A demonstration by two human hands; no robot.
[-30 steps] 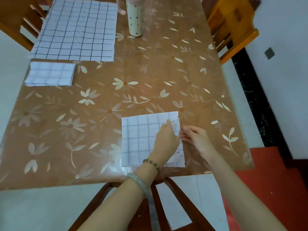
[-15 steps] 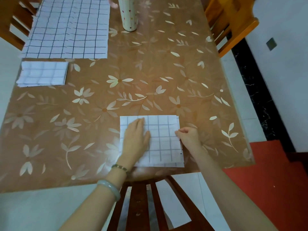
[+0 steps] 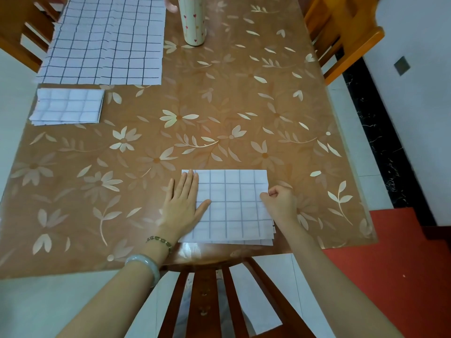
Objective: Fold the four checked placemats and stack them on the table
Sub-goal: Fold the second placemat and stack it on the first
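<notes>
Lower centre of frame: white grey-checked folded placemat [image 3: 234, 206] lies near front edge of brown floral-print surface [image 3: 219, 106]. Left hand [image 3: 183, 203] is laid flat, fingers straight, pressed on its left edge. Right hand [image 3: 280, 203] is curled at its right edge, layer ends pinched.

Step judged: crease being flattened; layers are seen offset at lower right corner.

Mid-left: small folded checked stack [image 3: 68, 107]. Upper left: unfolded white black-checked placemats [image 3: 105, 40], count unclear.

Next: one more fold prob. needed to match stack size. Edges to be aligned first, then piece transferred onto stack.
</notes>
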